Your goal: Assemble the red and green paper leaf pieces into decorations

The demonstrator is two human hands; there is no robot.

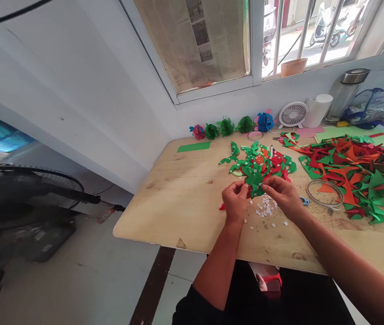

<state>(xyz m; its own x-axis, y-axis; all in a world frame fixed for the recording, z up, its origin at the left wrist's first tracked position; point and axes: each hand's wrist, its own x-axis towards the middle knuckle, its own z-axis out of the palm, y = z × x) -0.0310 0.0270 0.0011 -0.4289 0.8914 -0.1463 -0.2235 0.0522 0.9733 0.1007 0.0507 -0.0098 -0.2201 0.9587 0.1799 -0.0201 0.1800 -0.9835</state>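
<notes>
Green paper shape (254, 181) sits between the hands, pinched by the left hand (235, 197) with thumb and finger closed; the right hand (282, 194) nearly closes at its edge, contents unclear. Crowding from the cut-paper heap (261, 159) at twelve o'clock could snag it; a dragging wrist might scatter white squares (266, 207) at five o'clock.

Some things at the tabletop (171, 194) are covered, cropped or unclear.
Fingertips of the left hand (235, 197) cover part of the green paper piece (254, 180), whose far outline merges with the paper shapes (273, 162) behind; what the right hand (282, 194) pinches is too small to tell. The tabletop's right end, the scrap heap (357, 167) and the clear bag (377, 106) are cropped. Its front edge partly hides a red item (273, 282); beyond its left front corner, a wire-caged object (25, 194) is blurred.
</notes>
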